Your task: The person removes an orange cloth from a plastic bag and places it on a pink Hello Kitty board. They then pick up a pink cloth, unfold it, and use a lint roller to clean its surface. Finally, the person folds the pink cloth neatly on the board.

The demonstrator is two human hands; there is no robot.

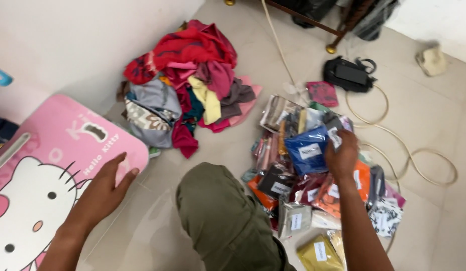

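Two hands: my left hand (103,189) lies flat, open, on the pink board (52,165); my right hand (341,153) pinches a blue packet (307,150) (slippery pile (318,200) could slide).

Right hand (341,150) grips a blue packet (307,153); left hand (103,188) rests on pink board (52,150).

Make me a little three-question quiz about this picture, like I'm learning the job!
1. True or false: the left hand rests on the pink board.
2. What is the right hand touching? A) blue packet B) black bag C) cord
3. Fill in: the loose clothes pile lies beside the white ____.

Key: 1 true; 2 A; 3 wall.
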